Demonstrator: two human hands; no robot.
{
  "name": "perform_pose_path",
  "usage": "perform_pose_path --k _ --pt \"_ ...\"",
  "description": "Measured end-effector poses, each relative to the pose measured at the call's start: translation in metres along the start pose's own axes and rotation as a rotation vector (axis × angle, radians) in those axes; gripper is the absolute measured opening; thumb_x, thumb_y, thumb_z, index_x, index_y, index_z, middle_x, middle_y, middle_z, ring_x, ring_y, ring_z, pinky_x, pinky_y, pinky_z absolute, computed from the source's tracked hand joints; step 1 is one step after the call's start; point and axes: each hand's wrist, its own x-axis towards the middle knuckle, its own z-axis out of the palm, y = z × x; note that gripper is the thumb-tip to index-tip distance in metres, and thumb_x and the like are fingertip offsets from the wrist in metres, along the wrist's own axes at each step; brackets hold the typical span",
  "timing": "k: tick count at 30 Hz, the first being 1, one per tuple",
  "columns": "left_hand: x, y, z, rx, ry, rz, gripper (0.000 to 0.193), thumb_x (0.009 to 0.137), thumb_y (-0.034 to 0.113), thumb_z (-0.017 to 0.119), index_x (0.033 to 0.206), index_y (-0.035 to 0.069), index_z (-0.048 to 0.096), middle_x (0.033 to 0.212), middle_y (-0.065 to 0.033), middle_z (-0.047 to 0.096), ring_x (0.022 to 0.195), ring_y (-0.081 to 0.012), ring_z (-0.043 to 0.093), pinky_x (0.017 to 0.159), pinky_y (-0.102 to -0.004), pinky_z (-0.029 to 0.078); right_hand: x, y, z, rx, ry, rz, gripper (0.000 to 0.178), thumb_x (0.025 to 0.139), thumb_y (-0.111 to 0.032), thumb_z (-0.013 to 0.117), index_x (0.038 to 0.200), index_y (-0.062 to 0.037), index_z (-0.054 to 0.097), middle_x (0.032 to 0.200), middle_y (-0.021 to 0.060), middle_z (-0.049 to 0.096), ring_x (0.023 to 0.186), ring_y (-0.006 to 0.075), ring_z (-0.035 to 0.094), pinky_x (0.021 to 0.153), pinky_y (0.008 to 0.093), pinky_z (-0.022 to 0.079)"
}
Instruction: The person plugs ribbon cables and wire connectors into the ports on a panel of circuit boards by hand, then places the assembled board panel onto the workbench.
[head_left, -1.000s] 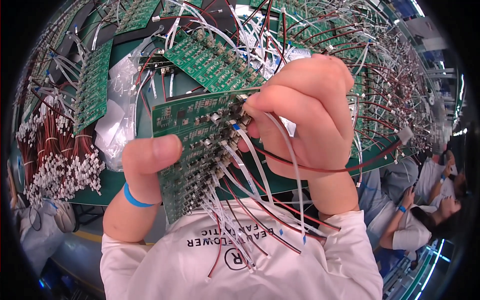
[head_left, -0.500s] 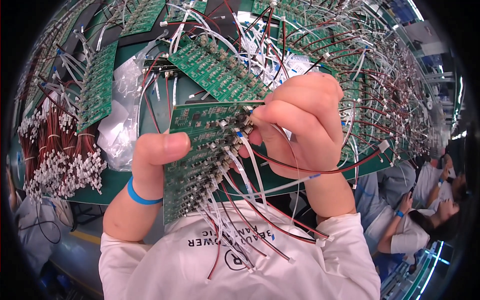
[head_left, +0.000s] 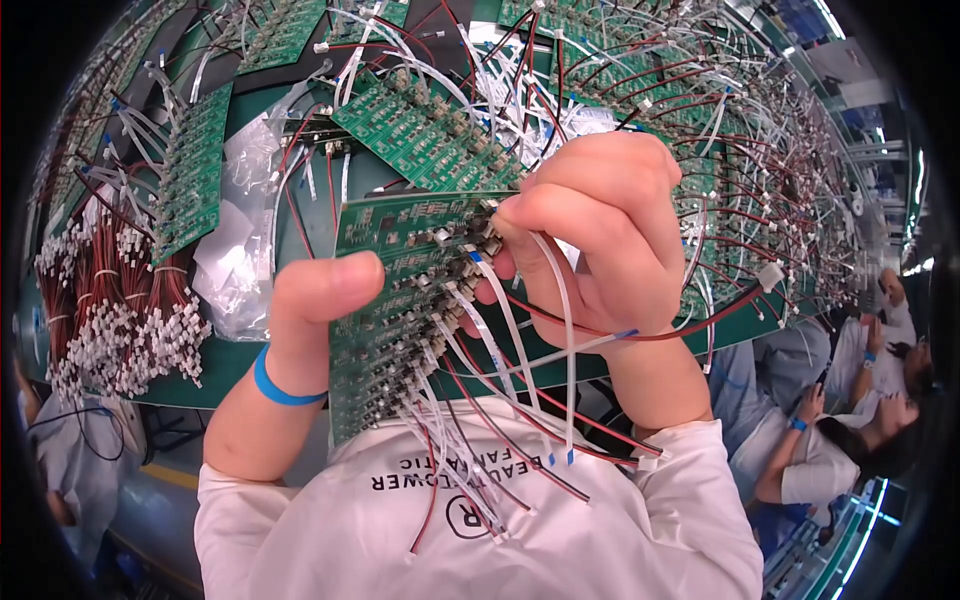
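Observation:
My left hand [head_left: 310, 310] grips the left edge of a long green circuit board [head_left: 395, 300], thumb on its face; a blue band circles that wrist. A row of small connectors runs down the board, with several white flat cables and red-and-black wires [head_left: 500, 430] hanging from them toward my white shirt. My right hand [head_left: 600, 235] is closed at the board's upper right end, fingertips pinching a white flat cable [head_left: 555, 300] at a connector. A red wire loops under that hand.
The green work table [head_left: 300, 210] behind holds more green circuit boards [head_left: 425, 130], a clear plastic bag [head_left: 245, 230] and bundles of red wires with white plugs [head_left: 120, 320] at the left. Tangled wired boards [head_left: 740, 150] fill the right. Other people sit at the lower right [head_left: 850, 410].
My right hand has slid slightly down and right along the board's upper end, still pinching the cable. The left hand and board have barely moved.

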Motion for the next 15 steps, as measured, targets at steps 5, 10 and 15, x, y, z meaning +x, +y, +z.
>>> perform_pose_path --k 5,10,15 --pt "0.0 0.001 -0.005 0.021 -0.055 -0.014 0.074 0.07 0.041 0.053 0.125 -0.008 0.042 0.116 -0.0207 0.054 0.101 -0.0262 0.056 0.085 -0.0339 0.046 0.004 -0.006 -0.015 -0.03 -0.188 0.032 0.024 0.066 -0.003 0.072 0.085 -0.0101 0.06 0.081 0.0009 0.056 0.07 0.018 0.055 0.067 0.0314 0.04" --pt "-0.002 0.001 -0.003 0.052 -0.028 -0.057 0.076 0.07 0.043 0.054 0.127 -0.006 0.041 0.118 -0.0188 0.054 0.102 -0.0256 0.056 0.086 -0.0344 0.046 0.0 -0.011 -0.016 -0.031 -0.178 0.083 0.025 0.066 -0.002 0.072 0.086 -0.0107 0.06 0.08 0.0006 0.056 0.07 0.0179 0.055 0.067 0.0317 0.039" --pt "-0.001 0.002 -0.004 0.069 -0.031 -0.069 0.076 0.07 0.045 0.056 0.128 -0.003 0.042 0.118 -0.0171 0.053 0.099 -0.0244 0.057 0.085 -0.0337 0.046 0.006 -0.004 -0.007 -0.014 -0.107 0.047 0.022 0.054 -0.009 0.061 0.076 -0.0073 0.06 0.074 0.0014 0.054 0.067 0.0188 0.053 0.067 0.0307 0.034"
